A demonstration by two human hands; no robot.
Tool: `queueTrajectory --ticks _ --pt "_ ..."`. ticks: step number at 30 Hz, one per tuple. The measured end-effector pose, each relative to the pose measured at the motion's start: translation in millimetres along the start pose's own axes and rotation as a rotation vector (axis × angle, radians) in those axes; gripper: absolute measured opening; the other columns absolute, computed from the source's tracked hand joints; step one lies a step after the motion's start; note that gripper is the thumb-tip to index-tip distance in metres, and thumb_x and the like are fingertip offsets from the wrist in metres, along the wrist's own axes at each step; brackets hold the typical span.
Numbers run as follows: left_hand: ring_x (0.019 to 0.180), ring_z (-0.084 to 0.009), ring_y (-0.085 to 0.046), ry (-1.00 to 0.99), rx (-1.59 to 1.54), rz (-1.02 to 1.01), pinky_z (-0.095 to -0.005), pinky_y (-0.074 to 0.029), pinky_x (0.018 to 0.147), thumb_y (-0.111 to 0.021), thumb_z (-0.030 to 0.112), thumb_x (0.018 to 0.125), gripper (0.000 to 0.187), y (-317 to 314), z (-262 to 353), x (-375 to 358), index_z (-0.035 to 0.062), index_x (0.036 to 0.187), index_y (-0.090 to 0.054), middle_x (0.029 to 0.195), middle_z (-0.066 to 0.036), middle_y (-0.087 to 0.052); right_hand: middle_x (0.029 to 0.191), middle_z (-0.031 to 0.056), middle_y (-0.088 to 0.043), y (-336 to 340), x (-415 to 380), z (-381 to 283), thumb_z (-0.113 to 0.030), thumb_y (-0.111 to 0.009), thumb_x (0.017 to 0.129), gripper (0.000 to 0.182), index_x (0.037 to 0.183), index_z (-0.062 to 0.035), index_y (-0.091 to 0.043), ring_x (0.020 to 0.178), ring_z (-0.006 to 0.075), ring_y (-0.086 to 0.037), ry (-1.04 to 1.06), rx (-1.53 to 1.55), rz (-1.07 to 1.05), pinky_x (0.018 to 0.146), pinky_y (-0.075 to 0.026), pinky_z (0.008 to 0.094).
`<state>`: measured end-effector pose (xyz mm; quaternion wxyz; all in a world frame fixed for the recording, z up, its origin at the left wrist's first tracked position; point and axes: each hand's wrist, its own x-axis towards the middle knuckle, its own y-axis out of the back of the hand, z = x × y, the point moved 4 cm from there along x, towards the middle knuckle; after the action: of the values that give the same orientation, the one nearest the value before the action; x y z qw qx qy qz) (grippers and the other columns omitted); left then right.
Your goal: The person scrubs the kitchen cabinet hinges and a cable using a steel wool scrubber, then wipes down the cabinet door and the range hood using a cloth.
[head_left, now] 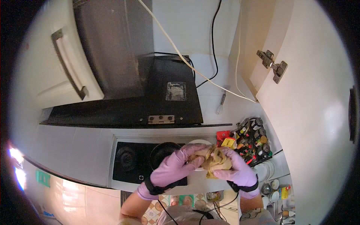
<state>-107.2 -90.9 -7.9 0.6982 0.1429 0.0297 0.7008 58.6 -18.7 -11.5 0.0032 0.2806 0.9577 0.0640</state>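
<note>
Both of my hands wear pink gloves, with black straps round the wrists. Between them, above the front of the counter, is a crumpled yellowish-brown cloth (215, 162). My left hand (175, 167) has its fingers closed on the cloth's left side, and my right hand (237, 169) grips its right side. A round white plate or bowl (198, 142) shows partly behind the cloth; the rest of it is hidden. Just left of my hands lies the black stove (140, 172), with a dark round pan or burner (159, 153) partly covered by my left hand.
Overhead are a dark range hood (127, 108), an open white cabinet door (311, 108) with a metal hinge (272, 66), and a hanging cable (176, 48). A whisk (221, 103) hangs on the wall. Several condiment bottles (258, 135) and stacked white dishes (264, 170) stand at right.
</note>
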Motion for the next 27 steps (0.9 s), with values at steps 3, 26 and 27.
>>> queueTrajectory --ticks 3,26,27 --pt "0.098 -0.0194 -0.055 -0.14 0.335 0.086 -0.029 -0.045 0.082 -0.057 0.01 0.085 0.037 32 63 -16 0.0059 0.121 -0.05 0.109 -0.012 -0.056 0.102 0.0122 -0.053 -5 12 -91 -0.024 -0.07 0.071 0.047 0.111 -0.0056 -0.054 0.102 0.0266 -0.048 0.468 -0.477 -0.069 0.09 -0.037 0.0365" --pt "0.095 -0.03 -0.055 -0.119 1.081 -0.222 -0.0357 -0.043 0.082 -0.056 0.021 0.078 0.036 151 126 36 0.0042 0.11 -0.054 0.102 -0.015 -0.056 0.113 0.022 -0.053 -8 99 -156 -0.007 -0.05 0.073 0.035 0.107 -0.008 -0.061 0.105 0.0352 -0.05 0.467 -0.897 -0.173 0.089 -0.041 0.0386" --pt "0.095 -0.03 -0.055 -0.116 1.082 -0.22 -0.0357 -0.043 0.082 -0.056 0.021 0.078 0.036 146 123 44 0.0042 0.11 -0.054 0.102 -0.015 -0.056 0.113 0.022 -0.053 -11 102 -157 -0.007 -0.05 0.073 0.035 0.107 -0.008 -0.061 0.105 0.0352 -0.05 0.469 -0.895 -0.175 0.089 -0.041 0.0386"
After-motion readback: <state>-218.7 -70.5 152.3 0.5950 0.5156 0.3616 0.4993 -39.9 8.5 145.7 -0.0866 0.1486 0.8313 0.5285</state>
